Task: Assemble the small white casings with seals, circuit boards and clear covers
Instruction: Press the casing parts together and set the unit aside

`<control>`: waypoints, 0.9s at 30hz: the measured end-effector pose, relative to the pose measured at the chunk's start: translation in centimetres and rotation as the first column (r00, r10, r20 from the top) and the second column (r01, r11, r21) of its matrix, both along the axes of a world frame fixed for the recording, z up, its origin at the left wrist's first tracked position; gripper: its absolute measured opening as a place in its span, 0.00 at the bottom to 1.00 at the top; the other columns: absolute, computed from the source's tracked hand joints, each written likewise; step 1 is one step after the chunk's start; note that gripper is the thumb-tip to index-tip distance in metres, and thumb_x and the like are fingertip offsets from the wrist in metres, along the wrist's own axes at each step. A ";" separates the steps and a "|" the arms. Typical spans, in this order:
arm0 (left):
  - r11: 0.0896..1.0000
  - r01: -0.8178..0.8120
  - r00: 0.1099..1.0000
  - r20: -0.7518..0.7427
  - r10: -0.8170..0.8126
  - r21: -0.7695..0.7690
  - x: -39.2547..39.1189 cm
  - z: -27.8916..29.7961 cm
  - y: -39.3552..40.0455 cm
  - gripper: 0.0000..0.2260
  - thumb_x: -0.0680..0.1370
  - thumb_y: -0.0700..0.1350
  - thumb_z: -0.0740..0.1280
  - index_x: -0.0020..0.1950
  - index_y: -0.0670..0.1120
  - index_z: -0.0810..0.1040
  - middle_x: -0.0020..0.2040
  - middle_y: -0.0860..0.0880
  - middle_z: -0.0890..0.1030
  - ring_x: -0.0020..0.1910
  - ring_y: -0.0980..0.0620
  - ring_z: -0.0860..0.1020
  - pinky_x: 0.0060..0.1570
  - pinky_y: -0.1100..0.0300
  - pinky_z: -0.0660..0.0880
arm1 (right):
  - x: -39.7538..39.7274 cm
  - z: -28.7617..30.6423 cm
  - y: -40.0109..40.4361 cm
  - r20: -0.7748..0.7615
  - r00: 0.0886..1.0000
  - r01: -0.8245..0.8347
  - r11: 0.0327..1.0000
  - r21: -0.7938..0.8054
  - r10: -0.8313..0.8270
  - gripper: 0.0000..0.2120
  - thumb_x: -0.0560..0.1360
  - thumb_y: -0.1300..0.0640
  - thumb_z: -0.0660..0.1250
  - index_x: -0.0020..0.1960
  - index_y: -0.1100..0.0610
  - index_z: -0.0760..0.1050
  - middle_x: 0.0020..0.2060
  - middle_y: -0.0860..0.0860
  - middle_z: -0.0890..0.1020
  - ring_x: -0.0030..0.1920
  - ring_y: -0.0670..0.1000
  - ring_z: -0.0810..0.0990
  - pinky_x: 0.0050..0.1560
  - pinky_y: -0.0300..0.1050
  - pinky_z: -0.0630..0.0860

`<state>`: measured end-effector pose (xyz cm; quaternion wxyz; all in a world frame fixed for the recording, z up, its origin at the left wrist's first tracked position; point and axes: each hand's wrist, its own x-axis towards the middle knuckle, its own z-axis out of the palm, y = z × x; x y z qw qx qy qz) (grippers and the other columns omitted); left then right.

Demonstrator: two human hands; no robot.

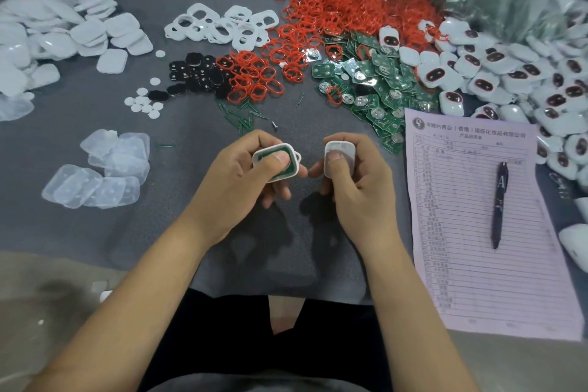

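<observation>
Grey table (197, 251) bears red seals (334, 6), circuit boards (378, 95), paper form (477, 232)

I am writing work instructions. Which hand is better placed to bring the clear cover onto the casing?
Probably the right hand: it already pinches the clear cover, just beside the casing that the left hand grips, board facing up.

Single head-worn wide-angle view, looking forward and steeply down over a grey table (191, 232). Close to both hands at mid-frame, forearms running in from the bottom edge, lap below. No second view, so nothing shared.
</observation>
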<state>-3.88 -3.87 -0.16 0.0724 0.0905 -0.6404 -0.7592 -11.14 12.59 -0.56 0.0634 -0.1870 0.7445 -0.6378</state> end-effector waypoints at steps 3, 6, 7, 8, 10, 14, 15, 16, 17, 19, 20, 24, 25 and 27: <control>0.999 0.028 0.999 0.024 -0.029 0.028 0.1 0.3 -0.1 0.11 0.81 0.44 0.62 0.46 0.55 0.82 0.48 0.42 0.87 0.31 0.48 0.82 0.26 0.62 0.73 | -0.1 -0.2 0.1 -0.016 1.000 -0.005 1.000 0.007 0.005 0.06 0.84 0.64 0.61 0.56 0.56 0.76 0.36 0.49 0.85 0.29 0.46 0.76 0.34 0.36 0.72; 0.999 0.024 0.999 0.032 -0.025 0.032 0.2 0.4 -0.1 0.12 0.81 0.46 0.61 0.53 0.56 0.84 0.50 0.42 0.88 0.27 0.49 0.81 0.24 0.63 0.71 | -0.1 -0.4 0.1 -0.029 1.000 0.001 1.000 0.017 -0.001 0.07 0.84 0.64 0.62 0.56 0.56 0.76 0.35 0.46 0.85 0.29 0.46 0.77 0.35 0.35 0.72; 0.999 0.020 0.999 0.028 -0.021 0.029 0.2 0.4 -0.1 0.12 0.81 0.47 0.61 0.55 0.55 0.84 0.51 0.43 0.88 0.26 0.49 0.79 0.23 0.64 0.69 | -0.2 -0.4 0.0 -0.029 1.000 0.002 1.000 0.017 -0.001 0.07 0.84 0.64 0.62 0.56 0.56 0.76 0.35 0.46 0.85 0.29 0.46 0.77 0.35 0.35 0.72; 0.999 0.015 0.999 0.028 -0.016 0.028 0.2 0.3 0.0 0.11 0.81 0.48 0.61 0.55 0.55 0.83 0.51 0.43 0.88 0.25 0.50 0.78 0.23 0.64 0.68 | -0.2 -0.5 0.0 -0.030 1.000 0.001 1.000 0.018 -0.001 0.07 0.83 0.64 0.62 0.56 0.56 0.76 0.35 0.47 0.85 0.29 0.46 0.77 0.35 0.35 0.72; 0.999 0.000 0.999 0.039 -0.001 0.038 0.0 0.2 0.0 0.09 0.82 0.47 0.60 0.54 0.53 0.80 0.51 0.42 0.88 0.23 0.50 0.76 0.22 0.64 0.66 | -0.2 -0.5 0.0 -0.033 0.999 0.000 1.000 0.021 0.001 0.07 0.83 0.64 0.62 0.56 0.56 0.76 0.35 0.47 0.85 0.29 0.46 0.77 0.35 0.36 0.72; 0.996 -0.003 0.999 0.048 -0.002 0.092 -0.2 -0.1 -0.2 0.05 0.82 0.46 0.56 0.53 0.49 0.71 0.52 0.40 0.87 0.22 0.49 0.75 0.22 0.64 0.65 | -0.2 -0.5 0.0 -0.027 1.000 0.007 1.000 0.005 -0.007 0.08 0.83 0.64 0.62 0.57 0.56 0.77 0.35 0.47 0.85 0.29 0.45 0.77 0.34 0.36 0.72; 0.995 -0.001 0.999 0.041 -0.003 0.098 -0.2 -0.2 -0.3 0.04 0.82 0.47 0.56 0.53 0.49 0.70 0.53 0.40 0.87 0.22 0.49 0.74 0.22 0.63 0.65 | -0.2 -0.5 0.0 -0.031 1.000 0.003 1.000 0.001 -0.003 0.08 0.84 0.64 0.62 0.58 0.55 0.78 0.35 0.48 0.85 0.29 0.45 0.77 0.34 0.37 0.72; 0.996 -0.004 0.999 0.037 0.000 0.094 -0.2 -0.3 -0.4 0.04 0.82 0.47 0.56 0.53 0.50 0.69 0.53 0.40 0.87 0.22 0.50 0.73 0.22 0.63 0.65 | -0.2 -0.4 0.0 -0.035 0.999 -0.003 1.000 -0.001 0.003 0.09 0.84 0.64 0.63 0.60 0.55 0.79 0.36 0.49 0.85 0.30 0.44 0.77 0.34 0.39 0.73; 0.996 -0.009 0.999 0.039 0.006 0.084 -0.3 -0.4 -0.4 0.04 0.82 0.49 0.58 0.53 0.50 0.69 0.53 0.41 0.87 0.22 0.51 0.72 0.23 0.63 0.65 | -0.1 -0.4 0.0 -0.039 0.999 -0.009 1.000 -0.002 0.009 0.10 0.84 0.63 0.63 0.61 0.55 0.79 0.36 0.50 0.85 0.31 0.43 0.77 0.35 0.40 0.73; 0.998 -0.022 0.998 0.052 0.019 0.061 -0.3 -0.6 -0.4 0.09 0.79 0.53 0.62 0.55 0.51 0.72 0.49 0.45 0.87 0.24 0.52 0.71 0.25 0.64 0.66 | -0.1 -0.4 -0.1 -0.035 0.999 -0.015 1.000 0.004 0.015 0.11 0.84 0.61 0.63 0.64 0.55 0.79 0.37 0.51 0.85 0.32 0.42 0.78 0.38 0.42 0.73; 0.998 -0.024 0.998 0.053 0.021 0.051 -0.3 -0.7 -0.4 0.11 0.79 0.55 0.63 0.57 0.51 0.73 0.48 0.46 0.86 0.25 0.53 0.71 0.25 0.65 0.66 | -0.2 -0.4 -0.1 -0.025 1.000 -0.016 1.000 0.009 0.016 0.11 0.84 0.60 0.63 0.65 0.55 0.78 0.37 0.51 0.85 0.33 0.42 0.77 0.39 0.43 0.73; 0.999 -0.022 0.999 0.042 0.021 0.033 -0.3 -0.7 -0.2 0.14 0.82 0.56 0.61 0.60 0.50 0.80 0.47 0.49 0.83 0.29 0.54 0.72 0.27 0.65 0.67 | -0.1 -0.3 0.0 0.037 0.998 -0.046 0.999 -0.014 0.046 0.18 0.82 0.57 0.58 0.70 0.56 0.74 0.36 0.49 0.83 0.33 0.42 0.75 0.40 0.41 0.71; 0.998 -0.030 0.999 0.033 0.028 0.063 -0.3 -0.6 -0.1 0.15 0.83 0.55 0.60 0.60 0.49 0.80 0.48 0.49 0.83 0.29 0.53 0.73 0.27 0.64 0.67 | -0.2 -0.2 0.0 0.057 0.996 -0.061 0.997 -0.039 0.063 0.20 0.81 0.58 0.56 0.71 0.56 0.74 0.36 0.48 0.83 0.33 0.41 0.75 0.38 0.38 0.70; 0.990 -0.043 0.999 0.025 0.040 0.135 -0.5 -0.4 -0.2 0.15 0.84 0.52 0.57 0.60 0.47 0.79 0.48 0.47 0.84 0.31 0.52 0.75 0.28 0.62 0.68 | -0.3 -0.1 0.2 0.094 0.990 -0.094 0.991 -0.090 0.102 0.23 0.79 0.59 0.54 0.71 0.56 0.73 0.36 0.49 0.82 0.34 0.41 0.73 0.35 0.35 0.68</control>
